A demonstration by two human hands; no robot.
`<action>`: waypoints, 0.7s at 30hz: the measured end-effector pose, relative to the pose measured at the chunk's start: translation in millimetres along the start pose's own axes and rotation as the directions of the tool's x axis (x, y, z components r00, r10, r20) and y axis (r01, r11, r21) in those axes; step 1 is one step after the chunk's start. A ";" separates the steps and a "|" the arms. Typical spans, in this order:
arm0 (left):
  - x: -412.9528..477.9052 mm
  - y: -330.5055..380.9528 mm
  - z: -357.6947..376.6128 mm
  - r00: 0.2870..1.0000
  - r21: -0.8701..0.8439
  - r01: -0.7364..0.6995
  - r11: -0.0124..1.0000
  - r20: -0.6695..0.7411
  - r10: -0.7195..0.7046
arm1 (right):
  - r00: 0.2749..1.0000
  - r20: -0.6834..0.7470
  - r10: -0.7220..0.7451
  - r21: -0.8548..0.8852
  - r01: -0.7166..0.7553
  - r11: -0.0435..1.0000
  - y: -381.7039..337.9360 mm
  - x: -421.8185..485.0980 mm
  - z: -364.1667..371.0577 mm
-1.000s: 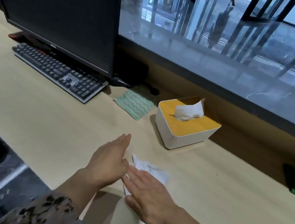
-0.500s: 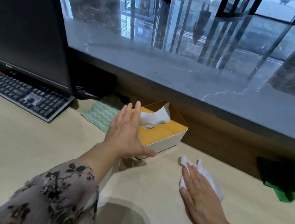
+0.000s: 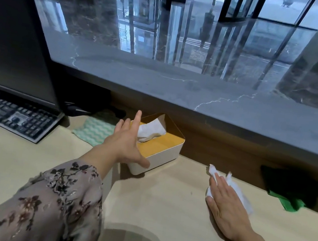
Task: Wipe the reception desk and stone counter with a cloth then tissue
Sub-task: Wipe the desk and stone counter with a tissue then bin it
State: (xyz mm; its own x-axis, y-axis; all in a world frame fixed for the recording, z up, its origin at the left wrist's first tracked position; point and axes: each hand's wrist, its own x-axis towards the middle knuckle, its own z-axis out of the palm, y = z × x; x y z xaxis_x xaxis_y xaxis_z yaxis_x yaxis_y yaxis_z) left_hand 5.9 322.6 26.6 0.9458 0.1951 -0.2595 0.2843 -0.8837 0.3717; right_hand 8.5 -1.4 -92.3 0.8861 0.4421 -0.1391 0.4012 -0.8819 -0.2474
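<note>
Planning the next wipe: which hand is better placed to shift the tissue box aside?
Left. The left hand is at the tissue box, thumb by its near wall; the right hand presses the tissue flat on the desk.

Tissue box (image 3: 160,154) right of keyboard (image 3: 9,115); crumpled tissue (image 3: 235,189) further right

Open desk (image 3: 180,188) between tissue box (image 3: 159,160) and green cloth (image 3: 293,204); blocked leftward by keyboard (image 3: 10,114) and monitor (image 3: 12,41), capped at the back by overhanging stone counter (image 3: 201,93).
</note>
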 end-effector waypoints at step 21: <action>-116.5 -18.3 16.6 0.888 0.112 -0.444 0.889 0.184 0.421 | 0.998 0.056 0.040 -0.117 -0.033 0.993 -16.0 0.3 -9.0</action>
State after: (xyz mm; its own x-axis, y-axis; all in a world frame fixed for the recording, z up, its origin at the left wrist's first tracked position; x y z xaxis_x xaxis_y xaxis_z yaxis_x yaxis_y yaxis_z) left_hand -112.1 309.0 35.3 0.9311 -0.2765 -0.2379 -0.1848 -0.9199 0.3460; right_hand 4.5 11.4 -79.7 0.8868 0.4154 -0.2025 0.3964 -0.9090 -0.1284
